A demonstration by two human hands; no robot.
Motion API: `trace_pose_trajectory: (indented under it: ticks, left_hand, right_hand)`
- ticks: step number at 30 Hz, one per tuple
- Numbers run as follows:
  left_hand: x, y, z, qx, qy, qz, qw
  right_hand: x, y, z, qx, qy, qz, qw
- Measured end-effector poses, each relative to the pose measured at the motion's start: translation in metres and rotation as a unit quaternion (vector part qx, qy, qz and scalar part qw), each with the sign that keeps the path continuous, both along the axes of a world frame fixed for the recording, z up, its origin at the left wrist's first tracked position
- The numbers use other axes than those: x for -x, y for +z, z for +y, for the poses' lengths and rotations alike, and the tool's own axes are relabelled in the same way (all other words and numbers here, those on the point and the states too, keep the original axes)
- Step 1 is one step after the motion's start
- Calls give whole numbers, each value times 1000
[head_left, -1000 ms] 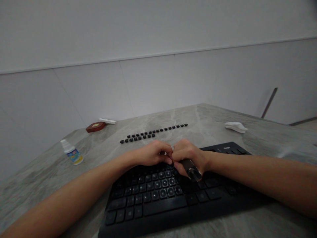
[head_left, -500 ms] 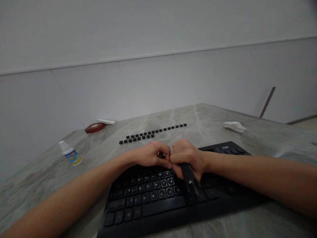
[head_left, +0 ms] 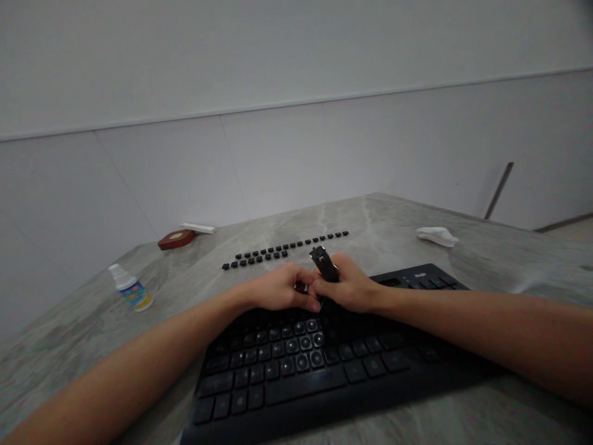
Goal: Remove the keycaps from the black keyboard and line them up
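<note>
Head view: right hand (head_left: 349, 285) was wrapped around a dark tool (head_left: 327, 266), one end pointing up (exact type unclear). Left hand (head_left: 283, 288) had its fingers curled in against the right; couldn't tell if they pinched anything. Both were over the far part of a black keyboard (head_left: 306, 387) on a grey table (head_left: 393, 238). Small black pieces (head_left: 278, 248) lay in two rows beyond, bottle (head_left: 134, 292) at left.

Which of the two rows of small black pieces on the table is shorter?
The near row, closer to the left hand; it stops well short of the right end of the far row.
</note>
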State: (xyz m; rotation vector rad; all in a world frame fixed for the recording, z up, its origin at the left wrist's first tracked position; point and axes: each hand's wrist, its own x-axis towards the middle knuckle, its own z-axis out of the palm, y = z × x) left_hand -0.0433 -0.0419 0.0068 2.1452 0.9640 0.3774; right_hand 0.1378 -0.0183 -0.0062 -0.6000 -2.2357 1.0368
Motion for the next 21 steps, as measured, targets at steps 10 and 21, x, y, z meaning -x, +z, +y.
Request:
trace_pose_trajectory:
  ticks: [10, 21]
  left_hand:
    - [3, -5, 2, 2, 10, 5, 1000]
    - [-4, -3, -2, 4, 5, -23, 1000]
  right_hand:
    - [1, -2, -1, 8, -3, 9, 1000]
    - [4, 4, -1, 126, -12, 0, 992]
